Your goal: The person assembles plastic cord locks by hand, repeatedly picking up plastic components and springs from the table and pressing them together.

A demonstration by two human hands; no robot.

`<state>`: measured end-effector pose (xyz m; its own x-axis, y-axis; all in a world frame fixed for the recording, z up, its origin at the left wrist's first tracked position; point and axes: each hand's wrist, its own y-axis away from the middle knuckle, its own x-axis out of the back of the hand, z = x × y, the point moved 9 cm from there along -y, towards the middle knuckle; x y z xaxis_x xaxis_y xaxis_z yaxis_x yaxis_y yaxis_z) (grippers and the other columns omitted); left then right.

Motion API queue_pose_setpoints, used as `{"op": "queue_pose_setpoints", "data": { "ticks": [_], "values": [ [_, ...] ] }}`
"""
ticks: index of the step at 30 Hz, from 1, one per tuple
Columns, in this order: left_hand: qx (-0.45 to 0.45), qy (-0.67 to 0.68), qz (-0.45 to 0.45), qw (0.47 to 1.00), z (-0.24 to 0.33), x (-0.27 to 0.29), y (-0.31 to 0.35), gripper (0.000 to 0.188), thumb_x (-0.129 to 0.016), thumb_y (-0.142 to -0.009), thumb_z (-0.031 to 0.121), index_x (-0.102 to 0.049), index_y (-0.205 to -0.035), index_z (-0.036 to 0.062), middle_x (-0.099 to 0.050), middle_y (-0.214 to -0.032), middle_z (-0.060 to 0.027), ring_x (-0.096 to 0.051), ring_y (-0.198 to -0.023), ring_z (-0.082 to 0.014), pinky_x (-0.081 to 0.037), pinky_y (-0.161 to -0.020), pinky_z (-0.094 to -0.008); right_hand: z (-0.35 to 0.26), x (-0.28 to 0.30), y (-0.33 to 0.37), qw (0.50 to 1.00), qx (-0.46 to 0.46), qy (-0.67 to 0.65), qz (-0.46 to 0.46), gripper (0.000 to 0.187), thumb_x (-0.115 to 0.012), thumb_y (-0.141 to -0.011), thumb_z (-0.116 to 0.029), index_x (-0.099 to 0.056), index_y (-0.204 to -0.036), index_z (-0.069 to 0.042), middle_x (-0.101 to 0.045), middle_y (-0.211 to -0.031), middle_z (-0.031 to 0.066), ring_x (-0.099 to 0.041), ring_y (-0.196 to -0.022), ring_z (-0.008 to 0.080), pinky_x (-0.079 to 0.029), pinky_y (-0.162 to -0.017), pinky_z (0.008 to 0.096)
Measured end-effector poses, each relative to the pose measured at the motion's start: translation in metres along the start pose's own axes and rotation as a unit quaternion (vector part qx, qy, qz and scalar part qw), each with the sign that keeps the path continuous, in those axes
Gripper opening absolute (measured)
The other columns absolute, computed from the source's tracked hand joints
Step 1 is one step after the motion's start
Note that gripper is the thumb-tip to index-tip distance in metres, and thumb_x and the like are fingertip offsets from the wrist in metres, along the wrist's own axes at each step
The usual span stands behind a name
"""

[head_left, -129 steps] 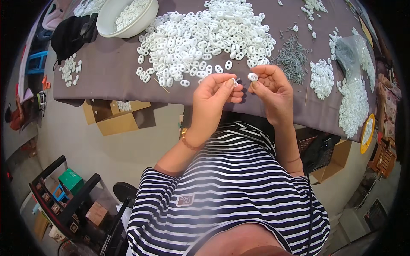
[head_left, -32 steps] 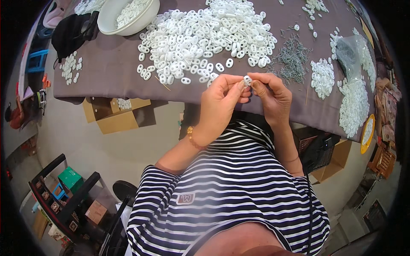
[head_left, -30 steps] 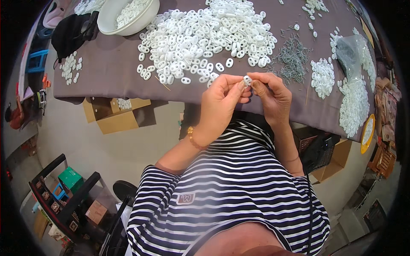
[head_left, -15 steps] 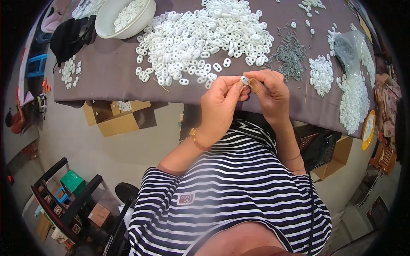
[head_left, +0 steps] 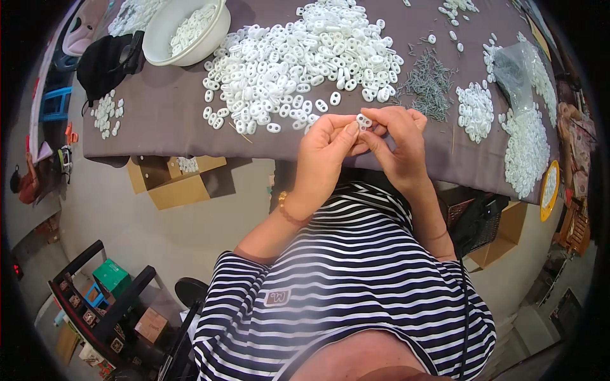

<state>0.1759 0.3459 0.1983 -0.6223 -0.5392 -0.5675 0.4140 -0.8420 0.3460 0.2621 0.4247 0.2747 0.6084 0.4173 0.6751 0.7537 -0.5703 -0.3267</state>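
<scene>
Between my two hands, just over the table's near edge, is a small white oval plastic piece with two dark holes (head_left: 363, 122). My left hand (head_left: 329, 151) pinches it between thumb and forefinger from the left. My right hand (head_left: 400, 143) has its fingers closed at the piece's right side; whether a screw is also in them is hidden. Beyond my hands spreads a large heap of the same white two-hole pieces (head_left: 298, 66). To the right of that heap lies a pile of grey screws (head_left: 429, 84). A smaller pile of white pieces (head_left: 475, 112) sits right of the screws.
A white bowl (head_left: 219, 32) of white pieces stands at the far left, beside a black cloth item (head_left: 105, 66). A clear plastic bag (head_left: 516, 66) and more small white pieces (head_left: 527, 155) lie at the right edge. Open cardboard boxes (head_left: 181, 190) stand below the tablecloth (head_left: 159, 95).
My right fingers have shifted and spread slightly around the piece, so its two holes now show. My left hand keeps its pinch. The whole view has shifted slightly.
</scene>
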Motion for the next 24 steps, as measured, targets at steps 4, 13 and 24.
{"op": "queue_pose_setpoints", "data": {
  "ticks": [4, 13, 24],
  "values": [
    [0.021, 0.039, -0.04, 0.998, 0.003, -0.005, -0.002, 0.022, -0.055, -0.099, 0.012, -0.057, -0.111, -0.0062, -0.067, -0.105, -0.0169, -0.069, -0.093, -0.0202, -0.058, -0.084, -0.034, -0.003, 0.001, 0.001, 1.0, 0.018, 0.003, 0.013, 0.036, -0.073, -0.077, -0.007, -0.065, -0.112, -0.013, -0.063, -0.091, -0.0032, -0.059, -0.079, 0.0126, -0.03, -0.083, 0.0349],
    [-0.028, 0.005, -0.015, 0.999, 0.005, -0.002, -0.001, 0.02, -0.055, -0.099, 0.009, -0.057, -0.114, -0.0034, -0.068, -0.104, -0.0161, -0.069, -0.092, -0.0191, -0.058, -0.079, -0.031, -0.009, 0.003, 0.001, 0.999, 0.024, 0.045, 0.018, 0.036, -0.077, -0.076, -0.012, -0.067, -0.11, -0.01, -0.063, -0.089, -0.0022, -0.058, -0.078, 0.0119, -0.029, -0.085, 0.0345],
    [-0.043, -0.001, -0.063, 0.997, 0.005, -0.005, -0.002, 0.026, -0.052, -0.101, 0.012, -0.05, -0.121, -0.0053, -0.065, -0.11, -0.0137, -0.066, -0.098, -0.0171, -0.057, -0.085, -0.0291, -0.02, 0.012, 0.002, 0.987, 0.073, 0.124, 0.065, 0.034, -0.078, -0.074, -0.013, -0.067, -0.106, -0.013, -0.064, -0.083, -0.0034, -0.058, -0.078, 0.0143, -0.03, -0.084, 0.0367]
  ]
}}
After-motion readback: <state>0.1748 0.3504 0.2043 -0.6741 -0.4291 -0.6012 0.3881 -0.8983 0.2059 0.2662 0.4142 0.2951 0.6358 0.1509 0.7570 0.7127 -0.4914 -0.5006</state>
